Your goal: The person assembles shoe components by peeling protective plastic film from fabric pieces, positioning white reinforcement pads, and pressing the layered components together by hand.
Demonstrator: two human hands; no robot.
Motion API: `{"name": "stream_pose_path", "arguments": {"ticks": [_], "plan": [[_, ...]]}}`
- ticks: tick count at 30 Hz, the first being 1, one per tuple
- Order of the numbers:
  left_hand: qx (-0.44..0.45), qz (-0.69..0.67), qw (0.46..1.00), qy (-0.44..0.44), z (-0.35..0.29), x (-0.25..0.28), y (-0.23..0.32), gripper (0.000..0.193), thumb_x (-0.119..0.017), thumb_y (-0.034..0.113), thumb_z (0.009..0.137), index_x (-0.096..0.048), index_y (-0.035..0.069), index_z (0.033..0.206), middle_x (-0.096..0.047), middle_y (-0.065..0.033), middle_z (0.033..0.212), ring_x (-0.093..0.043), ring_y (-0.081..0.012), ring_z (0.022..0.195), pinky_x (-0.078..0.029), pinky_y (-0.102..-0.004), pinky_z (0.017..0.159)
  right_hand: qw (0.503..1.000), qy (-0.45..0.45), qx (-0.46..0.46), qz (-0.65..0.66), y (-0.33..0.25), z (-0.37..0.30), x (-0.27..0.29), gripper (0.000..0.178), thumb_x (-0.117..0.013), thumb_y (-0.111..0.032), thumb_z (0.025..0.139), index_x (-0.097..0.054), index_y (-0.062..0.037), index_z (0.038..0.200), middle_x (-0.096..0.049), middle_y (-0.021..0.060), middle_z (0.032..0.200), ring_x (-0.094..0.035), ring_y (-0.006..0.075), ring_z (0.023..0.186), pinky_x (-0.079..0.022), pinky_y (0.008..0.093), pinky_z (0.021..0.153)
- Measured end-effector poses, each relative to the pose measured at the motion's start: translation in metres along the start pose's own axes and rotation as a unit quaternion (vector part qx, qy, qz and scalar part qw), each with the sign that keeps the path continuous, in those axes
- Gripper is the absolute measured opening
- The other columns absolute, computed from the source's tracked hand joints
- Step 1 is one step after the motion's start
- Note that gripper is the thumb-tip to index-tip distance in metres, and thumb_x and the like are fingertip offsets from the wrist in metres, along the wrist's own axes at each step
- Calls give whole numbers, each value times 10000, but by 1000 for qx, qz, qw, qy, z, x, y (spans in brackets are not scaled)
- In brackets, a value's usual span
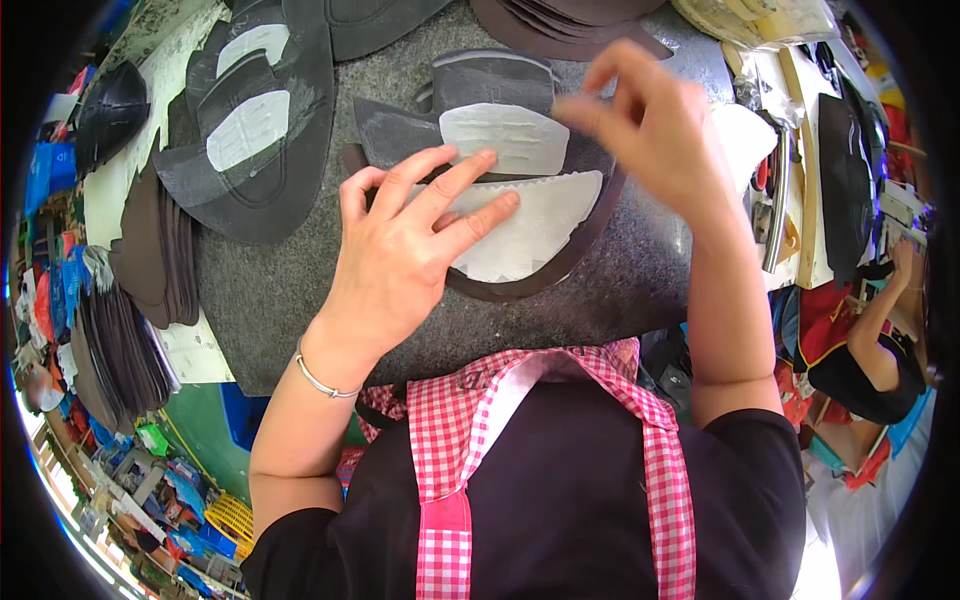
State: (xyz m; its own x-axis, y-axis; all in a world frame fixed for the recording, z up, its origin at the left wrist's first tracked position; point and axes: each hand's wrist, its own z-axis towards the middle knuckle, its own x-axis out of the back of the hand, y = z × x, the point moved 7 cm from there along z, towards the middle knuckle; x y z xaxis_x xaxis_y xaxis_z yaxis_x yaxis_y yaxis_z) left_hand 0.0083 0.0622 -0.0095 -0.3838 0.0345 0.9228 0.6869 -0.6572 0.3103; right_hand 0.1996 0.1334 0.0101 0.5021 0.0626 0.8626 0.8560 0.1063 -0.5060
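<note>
Dark curved piece (pixel 525 180) with pale panels, lying on the grey speckled bench (pixel 275 320) under two bare hands.
Its crescent-shaped lower panel (pixel 535 225) is whitish with a zigzag top edge; a light-grey patch (pixel 505 135) sits at twelve o'clock from it, and a brown rim curves round below. At seven o'clock the left hand (pixel 400 235) spreads its fingers, tips resting on the piece; at two o'clock the right hand's fingers bend together, blurred: whether they grip anything, I cannot tell. Similar dark pieces (pixel 300 180) lie at nine; at seven, farther off, stands a yellow basket (pixel 228 522), contents unclear.
</note>
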Motion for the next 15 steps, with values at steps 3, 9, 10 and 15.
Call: {"name": "stream_pose_path", "arguments": {"ticks": [3, 9, 10, 15], "plan": [[-6, 16, 1000, 8, 1, 1, 4, 477, -581, 3, 794, -724, 270, 1162, -599, 24, 1348, -548, -218, 1181, -345, -401, 941, 983, 140, 112, -27, -5, 38, 12, 177, -713, -177, 838, -657, -33, 925, -675, 131, 811, -659, 317, 734, -519, 383, 682], [-20, 6, 1000, 8, 2, 2, 9, 465, -607, -18, 783, -730, 252, 1141, -593, 21, 1352, -536, -206, 1194, -341, -412, 926, 974, 147, 167, -32, 29, 90, 0, 189, -715, -101, 792, -657, -17, 951, -656, 146, 839, -640, 380, 799, -513, 415, 746], [-20, 7, 1000, 11, 3, 5, 8, 465, -607, -18, 783, -730, 252, 1141, -593, 21, 1352, -536, -206, 1194, -341, -412, 926, 985, 116, 128, -3, 37, 94, -1, 180, -714, -94, 789, -664, -22, 947, -651, 143, 829, -634, 382, 789, -511, 416, 750], [43, -194, 977, 77, 14, 27, -5, 352, -674, 6, 784, -732, 154, 1099, -691, -49, 1150, -643, -231, 987, -453, -360, 850, 961, 204, 189, 6, 18, 61, 14, 133, -701, -111, 858, -669, -27, 957, -594, 71, 720, -562, 209, 645, -453, 318, 623]]}}
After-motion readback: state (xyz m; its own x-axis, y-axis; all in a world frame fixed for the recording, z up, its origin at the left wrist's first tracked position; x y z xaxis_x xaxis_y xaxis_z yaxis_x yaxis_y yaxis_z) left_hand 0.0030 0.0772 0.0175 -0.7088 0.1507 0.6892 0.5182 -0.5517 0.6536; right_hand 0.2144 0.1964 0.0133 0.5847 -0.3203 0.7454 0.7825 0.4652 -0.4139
